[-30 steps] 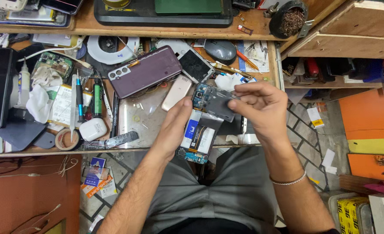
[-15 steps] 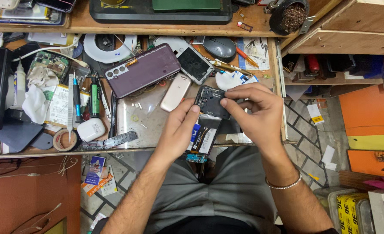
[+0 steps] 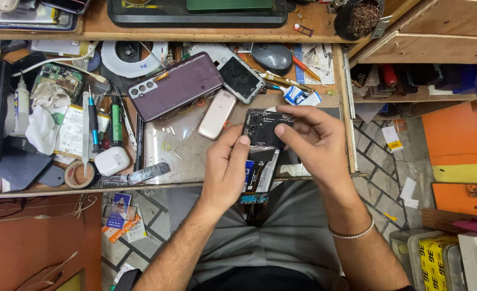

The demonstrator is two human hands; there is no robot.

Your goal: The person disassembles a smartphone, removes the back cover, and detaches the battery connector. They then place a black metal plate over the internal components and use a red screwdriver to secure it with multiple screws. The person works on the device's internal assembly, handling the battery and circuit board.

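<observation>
An opened phone, black and flat with its back cover off, shows a dark inner plate at the top and a glossy battery with a blue patch lower down; a small green circuit strip hangs at its lower end, past the bench's near edge. The phone sits over the near edge of the bench, towards its right corner, held between both hands. The left hand grips its left side, thumb pressed on the inner plate and the other fingers curled underneath. The right hand comes over the top right corner, its fingers pressed together and pinching the upper edge of the plate.

Farther back on the bench lie a smooth purple phone back, a small pale keypad phone and a cracked black screen. A rounded grey mouse sits near the far edge.
</observation>
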